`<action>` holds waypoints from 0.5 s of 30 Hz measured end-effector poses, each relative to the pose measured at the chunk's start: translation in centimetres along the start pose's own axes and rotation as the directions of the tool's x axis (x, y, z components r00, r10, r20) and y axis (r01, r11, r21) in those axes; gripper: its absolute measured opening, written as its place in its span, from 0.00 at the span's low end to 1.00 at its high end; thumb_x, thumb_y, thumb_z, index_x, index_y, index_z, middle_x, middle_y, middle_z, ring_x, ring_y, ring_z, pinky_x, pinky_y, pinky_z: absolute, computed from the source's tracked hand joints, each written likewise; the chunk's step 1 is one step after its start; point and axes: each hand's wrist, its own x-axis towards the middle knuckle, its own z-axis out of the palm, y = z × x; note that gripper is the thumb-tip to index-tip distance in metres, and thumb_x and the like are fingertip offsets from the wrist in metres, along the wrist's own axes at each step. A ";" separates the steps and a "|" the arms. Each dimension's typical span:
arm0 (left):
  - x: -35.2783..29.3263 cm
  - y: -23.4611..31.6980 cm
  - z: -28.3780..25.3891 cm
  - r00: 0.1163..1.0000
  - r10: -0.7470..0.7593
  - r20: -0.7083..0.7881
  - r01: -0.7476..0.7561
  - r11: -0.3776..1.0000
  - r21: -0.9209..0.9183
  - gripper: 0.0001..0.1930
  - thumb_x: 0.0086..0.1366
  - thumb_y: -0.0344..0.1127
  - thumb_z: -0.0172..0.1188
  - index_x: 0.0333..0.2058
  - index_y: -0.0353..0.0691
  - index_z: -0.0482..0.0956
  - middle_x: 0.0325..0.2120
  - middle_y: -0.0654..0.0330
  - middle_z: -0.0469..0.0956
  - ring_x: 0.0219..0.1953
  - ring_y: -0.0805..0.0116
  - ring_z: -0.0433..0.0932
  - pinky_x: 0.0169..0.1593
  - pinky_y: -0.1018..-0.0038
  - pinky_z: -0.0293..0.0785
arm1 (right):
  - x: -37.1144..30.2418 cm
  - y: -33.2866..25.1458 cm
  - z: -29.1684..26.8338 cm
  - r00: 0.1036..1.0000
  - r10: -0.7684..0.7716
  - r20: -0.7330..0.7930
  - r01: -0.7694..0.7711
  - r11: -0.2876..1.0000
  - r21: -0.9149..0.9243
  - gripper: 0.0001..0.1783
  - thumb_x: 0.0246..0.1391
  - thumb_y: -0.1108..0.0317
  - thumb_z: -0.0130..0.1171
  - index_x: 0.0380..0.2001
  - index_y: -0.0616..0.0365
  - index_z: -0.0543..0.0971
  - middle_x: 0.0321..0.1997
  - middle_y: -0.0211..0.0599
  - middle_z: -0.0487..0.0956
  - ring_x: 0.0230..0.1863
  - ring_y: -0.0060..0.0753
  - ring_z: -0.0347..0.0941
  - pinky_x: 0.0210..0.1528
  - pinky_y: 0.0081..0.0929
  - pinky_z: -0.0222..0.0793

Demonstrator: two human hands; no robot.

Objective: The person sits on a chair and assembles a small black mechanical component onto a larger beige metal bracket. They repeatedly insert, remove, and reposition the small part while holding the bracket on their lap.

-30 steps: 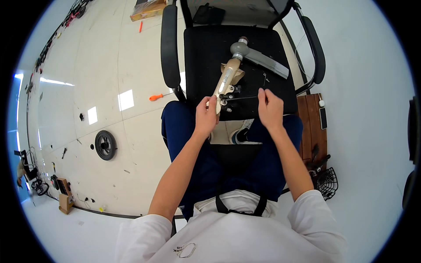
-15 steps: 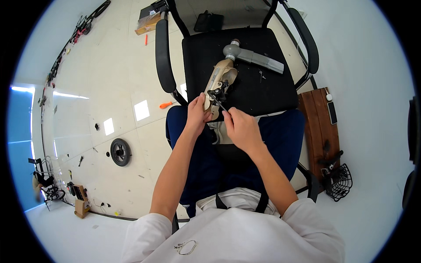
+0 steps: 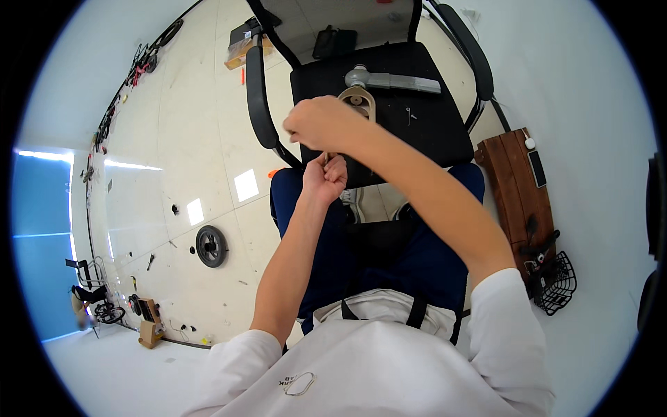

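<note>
Right hand (image 3: 323, 125) has swung up and left since the frame half a second ago; then it was low on the right with a dark rod-like tool, now it sits above the left hand (image 3: 325, 178), its forearm crossing the near side of the seat. Beige frame part (image 3: 356, 91) has turned: its arched far end shows a hollow with round shapes inside.

Head view, the only one. Frame part lies over the black chair seat (image 3: 389, 64), its grey tube (image 3: 403, 83) stretching to the right. Near end covered by the right hand and wrist. Two small metal pieces (image 3: 408, 115) lie loose on the seat, right of the arch.

Risks, as judged: with the right hand blocking sight, a tool could slip out of its seat unnoticed; uneven push might roll the part under a one-handed grip. A sleeve or tube sweeping across the seat could knock the small pieces to the floor.

Fingers: left curled closed, apparently round the part's near end, contact mostly hidden. Right fingers bent inward; cannot tell how far open, or whether the rod is in them.
</note>
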 end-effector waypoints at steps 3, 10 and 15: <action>0.5 -2.3 -1.2 0.989 0.130 -0.065 -0.117 0.979 0.168 0.15 0.74 0.43 0.45 0.30 0.41 0.69 0.22 0.63 0.67 0.20 0.74 0.60 0.22 0.79 0.56 | 0.3 -2.4 4.5 0.998 0.057 -0.038 -0.056 0.998 0.014 0.07 0.49 0.71 0.61 0.21 0.60 0.82 0.28 0.48 0.82 0.33 0.47 0.84 0.34 0.38 0.80; 2.0 -3.4 -7.5 0.966 -0.209 0.153 0.163 0.950 0.267 0.15 0.72 0.47 0.46 0.35 0.41 0.71 0.24 0.64 0.67 0.21 0.73 0.58 0.25 0.79 0.55 | -6.0 -6.5 11.5 0.935 0.288 -0.206 -0.243 0.945 0.220 0.02 0.47 0.75 0.59 0.24 0.62 0.78 0.34 0.41 0.78 0.35 0.39 0.81 0.33 0.33 0.80; 2.3 -4.3 -8.3 0.998 -0.026 -0.058 0.053 0.846 0.530 0.23 0.74 0.53 0.40 0.49 0.40 0.73 0.30 0.58 0.77 0.24 0.68 0.69 0.27 0.74 0.64 | -7.7 -7.2 13.4 0.931 0.351 -0.097 -0.313 0.908 0.280 0.04 0.51 0.73 0.59 0.25 0.60 0.78 0.34 0.37 0.74 0.37 0.36 0.78 0.36 0.40 0.77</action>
